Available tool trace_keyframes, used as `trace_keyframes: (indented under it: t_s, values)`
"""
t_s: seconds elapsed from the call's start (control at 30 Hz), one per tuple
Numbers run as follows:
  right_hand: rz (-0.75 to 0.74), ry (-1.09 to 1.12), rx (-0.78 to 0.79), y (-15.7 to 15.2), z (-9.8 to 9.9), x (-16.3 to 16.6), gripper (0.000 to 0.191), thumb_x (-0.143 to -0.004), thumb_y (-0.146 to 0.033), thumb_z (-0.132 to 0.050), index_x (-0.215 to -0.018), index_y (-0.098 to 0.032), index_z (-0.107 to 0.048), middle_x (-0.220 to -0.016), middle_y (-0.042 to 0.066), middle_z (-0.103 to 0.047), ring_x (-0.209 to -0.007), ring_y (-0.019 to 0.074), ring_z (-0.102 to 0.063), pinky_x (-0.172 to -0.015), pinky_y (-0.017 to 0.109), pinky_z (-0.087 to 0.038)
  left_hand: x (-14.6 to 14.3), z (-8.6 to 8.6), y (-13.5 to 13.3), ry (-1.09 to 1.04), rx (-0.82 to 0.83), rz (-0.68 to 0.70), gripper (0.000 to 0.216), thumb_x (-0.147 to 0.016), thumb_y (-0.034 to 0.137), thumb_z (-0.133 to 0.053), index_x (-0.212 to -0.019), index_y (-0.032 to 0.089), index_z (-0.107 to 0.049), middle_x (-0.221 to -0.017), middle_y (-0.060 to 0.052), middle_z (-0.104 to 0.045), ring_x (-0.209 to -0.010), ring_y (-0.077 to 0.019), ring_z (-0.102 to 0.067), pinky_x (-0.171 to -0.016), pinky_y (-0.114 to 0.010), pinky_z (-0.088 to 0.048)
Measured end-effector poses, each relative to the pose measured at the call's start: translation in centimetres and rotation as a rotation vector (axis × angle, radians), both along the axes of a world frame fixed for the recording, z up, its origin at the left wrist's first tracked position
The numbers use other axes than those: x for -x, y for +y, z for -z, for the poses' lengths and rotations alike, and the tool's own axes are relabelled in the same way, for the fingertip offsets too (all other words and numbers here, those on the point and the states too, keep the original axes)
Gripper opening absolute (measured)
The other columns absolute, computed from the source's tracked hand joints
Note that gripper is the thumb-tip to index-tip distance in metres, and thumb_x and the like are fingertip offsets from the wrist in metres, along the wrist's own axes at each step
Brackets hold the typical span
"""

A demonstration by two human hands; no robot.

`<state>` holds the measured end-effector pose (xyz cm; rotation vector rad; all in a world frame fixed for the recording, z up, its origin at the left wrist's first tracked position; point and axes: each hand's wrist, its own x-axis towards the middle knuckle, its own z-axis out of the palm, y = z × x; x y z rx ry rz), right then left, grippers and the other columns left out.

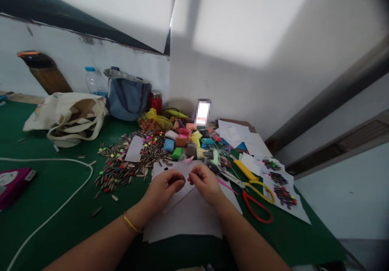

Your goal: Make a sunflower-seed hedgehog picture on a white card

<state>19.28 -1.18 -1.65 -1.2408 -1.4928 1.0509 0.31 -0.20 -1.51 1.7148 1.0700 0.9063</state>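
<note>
Over white paper [194, 218], my left hand [167, 188] is closed with thumb and fingertips together; whatever it pinches is hidden or too small to name. Facing it, a small gap away, my right hand [206, 182] pinches something tiny and dark at its fingertips, too small to make out. A small black bit [165, 169] lies on the paper beyond my left hand. Packets of coloured modelling clay [181, 141] are heaped just past both hands. To the left spreads a pile of striped sunflower seeds [121, 169] mixed with small coloured balls.
Scissors [258, 214] with red and yellow handles and a yellow cutter [243, 169] lie right of the paper. A sheet [299, 210] bears several seed clusters. A lit phone [203, 112] leans on the wall. Bags [129, 99], a red flask [156, 101] and a white cable [60, 206] are leftward.
</note>
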Motion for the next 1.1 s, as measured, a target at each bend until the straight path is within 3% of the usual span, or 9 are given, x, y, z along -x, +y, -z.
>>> trace_keyframes:
  t_s: [0.13, 0.27, 0.33, 0.63, 0.7, 0.8, 0.87, 1.0, 1.1]
  values:
    - [0.09, -0.209, -0.06, 1.0, 0.5, -1.9, 0.012, -0.089, -0.03, -0.054, -0.084, -0.02, -0.058, -0.079, 0.002, -0.069, -0.069, 0.0157, -0.063, -0.065, 0.028, -0.047, 0.6, 0.2, 0.8, 0.078, -0.045, -0.12, 0.017, -0.085, 0.033, -0.058, -0.08, 0.02, -0.067, -0.074, 0.0, -0.068, -0.072, -0.0166, -0.063, -0.066, -0.026, -0.049]
    - [0.076, -0.364, -0.212, 1.8, 0.7, -3.1, 0.02, -0.085, -0.027, -0.056, -0.101, -0.021, -0.067, -0.102, 0.007, -0.071, -0.094, 0.0205, -0.065, -0.085, 0.034, -0.048, 0.9, 0.8, 1.7, -0.004, -0.056, -0.213, 0.025, -0.08, 0.034, -0.062, -0.099, 0.019, -0.069, -0.089, -0.004, -0.072, -0.082, -0.0197, -0.067, -0.074, -0.03, -0.053]
    - [0.045, -0.392, -0.235, 1.8, 0.5, -3.1, 0.021, -0.084, -0.027, -0.057, -0.099, -0.021, -0.071, -0.102, 0.007, -0.072, -0.098, 0.0213, -0.064, -0.089, 0.034, -0.047, 0.9, 0.9, 1.9, -0.006, -0.067, -0.219, 0.029, -0.08, 0.034, -0.062, -0.103, 0.019, -0.071, -0.093, -0.005, -0.073, -0.085, -0.0205, -0.067, -0.077, -0.032, -0.053]
    - [0.079, -0.032, 0.06, 1.2, 0.1, -1.9, 0.016, -0.078, -0.033, -0.061, -0.073, -0.019, -0.065, -0.061, -0.001, -0.061, -0.056, 0.0133, -0.055, -0.055, 0.024, -0.044, 0.6, -0.2, 1.5, -0.063, 0.058, -0.161, 0.025, -0.08, 0.041, -0.06, -0.077, 0.018, -0.069, -0.062, 0.001, -0.065, -0.058, -0.015, -0.059, -0.055, -0.025, -0.048]
    - [0.075, -0.004, 0.07, 1.3, 0.3, -1.9, 0.015, -0.077, -0.033, -0.062, -0.075, -0.019, -0.066, -0.063, -0.001, -0.061, -0.058, 0.0135, -0.056, -0.057, 0.024, -0.045, 0.6, -0.4, 1.4, -0.105, 0.075, -0.179, 0.022, -0.077, 0.039, -0.063, -0.075, 0.018, -0.067, -0.062, 0.001, -0.064, -0.057, -0.0146, -0.059, -0.054, -0.025, -0.048]
    - [0.033, -0.021, 0.101, 1.5, 0.5, -2.0, 0.02, -0.078, -0.029, -0.061, -0.093, -0.018, -0.069, -0.081, 0.002, -0.069, -0.068, 0.0153, -0.064, -0.064, 0.026, -0.049, 0.9, -0.5, 1.8, -0.111, 0.033, -0.228, 0.021, -0.075, 0.038, -0.065, -0.082, 0.018, -0.07, -0.072, -0.001, -0.069, -0.067, -0.0167, -0.063, -0.063, -0.027, -0.051]
    - [0.005, -0.131, 0.11, 1.5, 0.4, -2.1, 0.022, -0.081, -0.027, -0.059, -0.098, -0.019, -0.07, -0.088, 0.003, -0.071, -0.072, 0.0159, -0.066, -0.068, 0.028, -0.049, 1.3, -0.4, 2.3, -0.099, 0.028, -0.254, 0.026, -0.075, 0.038, -0.066, -0.09, 0.018, -0.073, -0.079, -0.003, -0.071, -0.072, -0.0176, -0.064, -0.067, -0.028, -0.052]
    - [0.005, -0.515, -0.031, 1.4, -0.1, -2.3, 0.013, -0.087, -0.025, -0.059, -0.086, -0.02, -0.07, -0.08, 0.002, -0.069, -0.077, 0.0177, -0.063, -0.072, 0.028, -0.045, 2.2, 0.1, 3.4, -0.055, 0.037, -0.296, 0.031, -0.078, 0.045, -0.063, -0.089, 0.016, -0.072, -0.075, -0.004, -0.07, -0.069, -0.0183, -0.063, -0.063, -0.029, -0.051]
    - [0.01, -0.701, -0.152, 1.3, -0.3, -2.1, 0.011, -0.089, -0.027, -0.062, -0.086, -0.021, -0.07, -0.091, 0.003, -0.069, -0.09, 0.0192, -0.061, -0.079, 0.029, -0.044, 2.6, 0.4, 3.8, 0.115, -0.143, -0.262, 0.025, -0.083, 0.041, -0.061, -0.085, 0.018, -0.071, -0.086, -0.005, -0.072, -0.081, -0.0205, -0.065, -0.075, -0.032, -0.051]
